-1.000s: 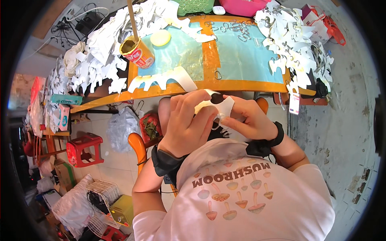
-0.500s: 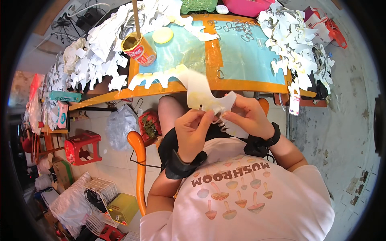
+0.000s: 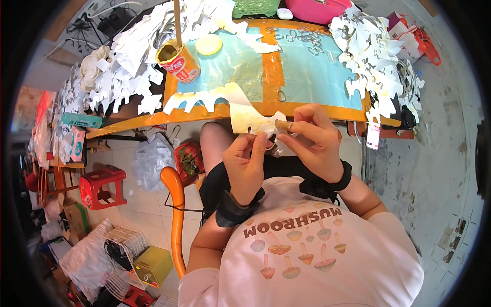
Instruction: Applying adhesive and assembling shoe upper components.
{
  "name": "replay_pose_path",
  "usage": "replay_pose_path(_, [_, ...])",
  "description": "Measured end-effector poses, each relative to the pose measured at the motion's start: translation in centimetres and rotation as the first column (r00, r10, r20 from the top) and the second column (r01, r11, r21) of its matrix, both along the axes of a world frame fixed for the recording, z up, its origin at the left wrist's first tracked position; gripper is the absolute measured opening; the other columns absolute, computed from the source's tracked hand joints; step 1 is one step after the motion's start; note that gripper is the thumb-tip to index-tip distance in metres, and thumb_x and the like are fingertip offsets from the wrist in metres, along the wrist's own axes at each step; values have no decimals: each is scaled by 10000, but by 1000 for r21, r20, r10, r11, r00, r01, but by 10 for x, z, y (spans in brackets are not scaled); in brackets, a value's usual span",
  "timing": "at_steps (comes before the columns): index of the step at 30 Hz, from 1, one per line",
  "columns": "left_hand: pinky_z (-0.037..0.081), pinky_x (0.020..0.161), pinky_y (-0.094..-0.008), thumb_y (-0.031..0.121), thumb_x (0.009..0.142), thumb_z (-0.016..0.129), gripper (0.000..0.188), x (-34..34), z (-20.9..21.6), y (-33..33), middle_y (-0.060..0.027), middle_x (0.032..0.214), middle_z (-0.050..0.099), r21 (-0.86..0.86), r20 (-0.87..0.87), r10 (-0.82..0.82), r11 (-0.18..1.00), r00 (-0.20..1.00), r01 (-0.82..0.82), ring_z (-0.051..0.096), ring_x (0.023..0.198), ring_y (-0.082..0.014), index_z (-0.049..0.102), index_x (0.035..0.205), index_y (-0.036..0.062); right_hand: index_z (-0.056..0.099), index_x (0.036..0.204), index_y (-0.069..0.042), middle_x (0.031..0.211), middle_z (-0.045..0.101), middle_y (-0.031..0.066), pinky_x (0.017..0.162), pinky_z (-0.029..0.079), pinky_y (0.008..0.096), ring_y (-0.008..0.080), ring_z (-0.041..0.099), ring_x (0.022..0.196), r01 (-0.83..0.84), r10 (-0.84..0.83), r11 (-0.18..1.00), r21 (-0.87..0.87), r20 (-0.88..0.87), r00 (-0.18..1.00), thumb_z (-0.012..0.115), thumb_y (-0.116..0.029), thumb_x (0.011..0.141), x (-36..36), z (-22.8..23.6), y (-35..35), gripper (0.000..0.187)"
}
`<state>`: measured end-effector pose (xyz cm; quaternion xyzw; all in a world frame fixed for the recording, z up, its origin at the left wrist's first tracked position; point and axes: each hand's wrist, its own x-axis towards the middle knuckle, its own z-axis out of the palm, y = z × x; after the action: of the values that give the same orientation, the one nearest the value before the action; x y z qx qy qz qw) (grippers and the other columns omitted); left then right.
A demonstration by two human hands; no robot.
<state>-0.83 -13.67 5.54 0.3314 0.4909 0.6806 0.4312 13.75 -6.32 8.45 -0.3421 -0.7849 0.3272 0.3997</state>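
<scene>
A white scalloped strip [image 3: 244, 113] with yellowish glue-like smears runs from the table's front edge down to my hands. My left hand [image 3: 244, 166] pinches its near end between thumb and forefinger. My right hand [image 3: 318, 146] has its fingers bent at the same end, thumb and fingertips close together; one fingertip looks brownish. A small dark-and-shiny piece, perhaps a metal ring, shows between the two hands, mostly hidden by my fingers. Another scalloped strip [image 3: 199, 97] lies along the table edge, joined to or touching the held one; I cannot tell which.
On the blue-topped table [image 3: 312, 77] lie metal rings [image 3: 307, 38], a single ring [image 3: 281, 95] and a yellow lid [image 3: 208, 44]. A tub [image 3: 180, 65] holds a stick. White cut pieces [image 3: 128, 56] heap at left, more pieces [image 3: 363, 51] at right. A red stool [image 3: 103, 187] stands left.
My right hand has shifted up and right, its fingers lifted over the strip's end. That end has turned and now hangs lower between my hands. My left hand still pinches it.
</scene>
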Motion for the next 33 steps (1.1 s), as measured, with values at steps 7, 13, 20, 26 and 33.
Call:
replay_pose_path(7, [475,726,-215,86,960,618,153,5,9,4,-59,912,672,224,275,-18,973,961,-45,597,799,-77,643,983,-63,613,827,1,921,535,65,598,445,238,137,540,700,-47,41,998,-48,-128,991,757,36,760,-10,-1,2,162])
replay_pose_path(13, [464,746,-220,149,946,644,225,-8,2,14,-26,957,673,-30,149,-39,999,988,44,598,809,-69,619,1121,9,641,906,-6,984,623,94,643,510,264,149,626,778,-56,43,995,-77,-160,986,734,27,779,-11,-8,6,161])
replay_pose_path(20, [515,730,-252,170,939,663,191,-14,-11,15,-29,944,677,-87,352,-3,996,936,35,631,809,-75,651,1062,25,661,906,-27,980,662,108,700,546,333,262,657,833,-98,80,953,286,74,994,761,-20,757,-13,-9,10,179])
replay_pose_path(26, [488,732,-225,129,934,663,177,-10,0,12,-49,921,687,-48,195,49,998,980,-40,625,797,-77,663,1028,-21,661,872,-27,932,674,91,684,546,337,259,660,815,-151,131,949,278,86,988,766,-37,757,-15,-9,10,156])
replay_pose_path(33, [468,719,-215,98,919,677,159,-8,14,9,-46,905,695,-78,112,81,994,990,-72,610,780,-69,678,1012,-32,641,855,-7,932,675,99,669,545,336,256,664,788,-194,156,919,343,137,978,755,-44,757,-15,-2,12,155])
